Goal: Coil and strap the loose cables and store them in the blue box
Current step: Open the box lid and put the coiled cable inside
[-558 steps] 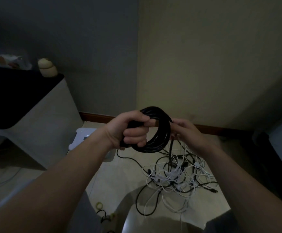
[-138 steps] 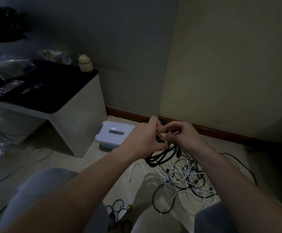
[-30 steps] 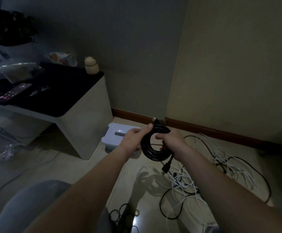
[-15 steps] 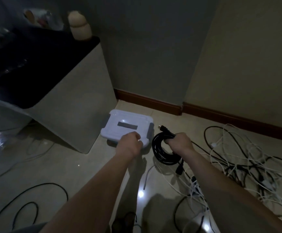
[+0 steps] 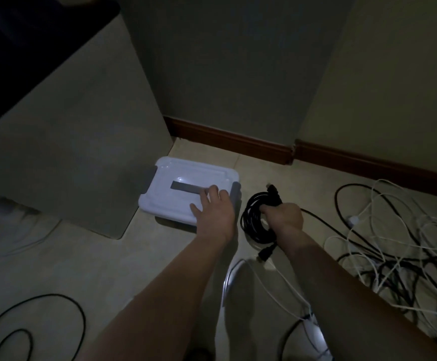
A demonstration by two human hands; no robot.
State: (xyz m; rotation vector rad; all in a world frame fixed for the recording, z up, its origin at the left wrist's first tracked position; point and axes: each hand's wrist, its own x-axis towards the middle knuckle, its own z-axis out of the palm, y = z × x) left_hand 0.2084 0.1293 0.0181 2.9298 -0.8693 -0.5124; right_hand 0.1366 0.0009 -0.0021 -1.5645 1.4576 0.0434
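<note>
Well left of the left hand (image 5: 213,212) a loose black cable (image 5: 42,297) is lying uncoiled; that hand is resting flat, fingers straight, on top of the closed blue box (image 5: 175,204), so storing is seemingly not yet beginning. Just right of it the right hand (image 5: 283,214) is clenching one wound black coil (image 5: 250,225), and further right a tangle of cables (image 5: 394,261) is waiting. Dim light is hiding whether the coil is strapped, and the box's inside is not showing.

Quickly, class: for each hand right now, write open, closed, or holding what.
Left hand: open, resting flat on the box lid.
Right hand: closed, holding the coiled black cable.
</note>
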